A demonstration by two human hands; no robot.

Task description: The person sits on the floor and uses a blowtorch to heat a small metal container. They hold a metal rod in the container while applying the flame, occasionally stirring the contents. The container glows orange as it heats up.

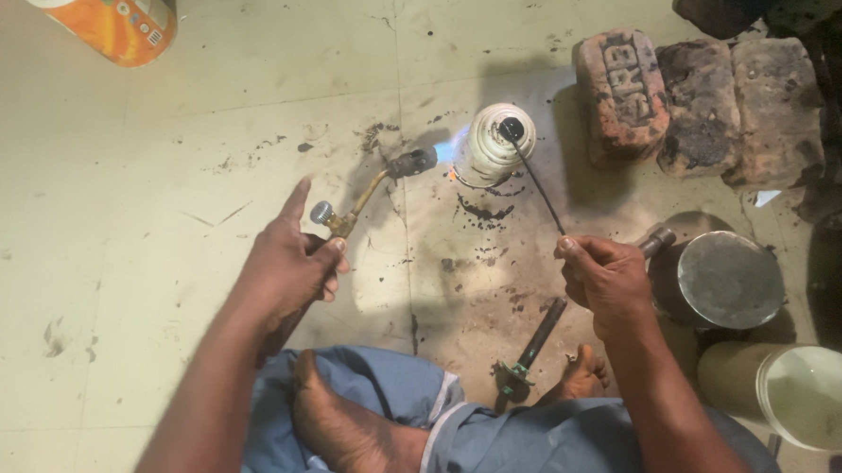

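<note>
My left hand [292, 264] grips a brass gas torch [371, 187] by its handle, index finger stretched out. The torch nozzle sends a blue flame against the side of a small white crucible [486, 149] standing on the stained floor. My right hand [604, 273] pinches a thin dark rod [537, 180] whose far end dips into the crucible's dark mouth. I sit cross-legged in blue trousers, bare feet showing below the hands.
Three blackened bricks [701, 102] lie behind the crucible. A metal pot with lid [722, 278] and a pale container [793, 395] stand at right. A dark tool [533, 345] lies by my foot. An orange-and-white bucket [95, 9] lies top left.
</note>
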